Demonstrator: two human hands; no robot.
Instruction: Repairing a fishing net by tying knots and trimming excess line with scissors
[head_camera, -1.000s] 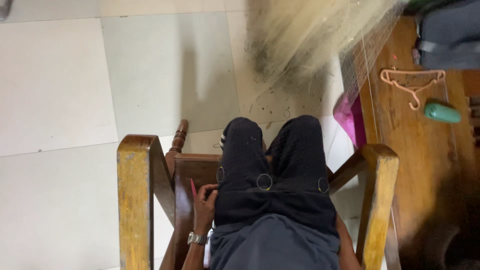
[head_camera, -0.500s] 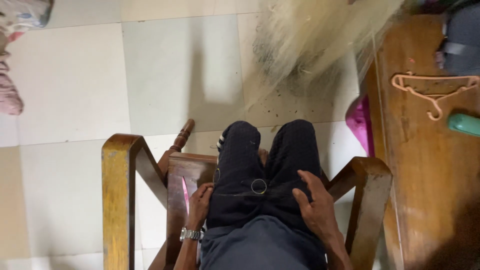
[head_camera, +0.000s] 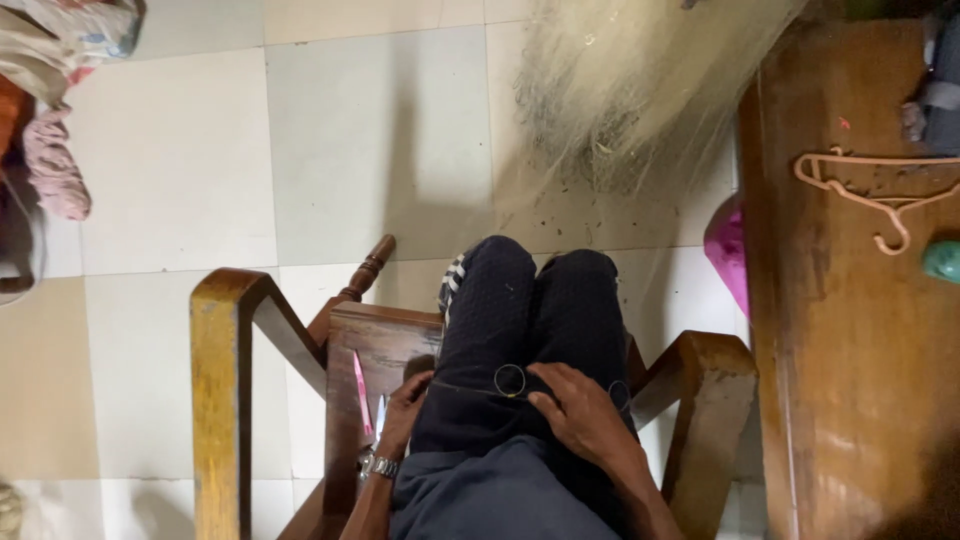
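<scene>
**Seated figure, wooden chair, metal rings on lap**

We record the right hand (head_camera: 585, 420) now lying on the thigh, fingers loosely spread, fingertips touching a small metal ring (head_camera: 510, 380) at lower centre; a second earlier it was out of view. The view has drifted, bringing a cloth heap (head_camera: 55, 110) into the upper left. The left hand (head_camera: 408, 410) rests curled at the chair seat (head_camera: 385, 345), just beside a pink-handled tool (head_camera: 361, 392) (whether it grips anything, we cannot tell). No containers are visible; a hanger (head_camera: 875, 195) lies on the tabletop (head_camera: 830, 350), right.
</scene>
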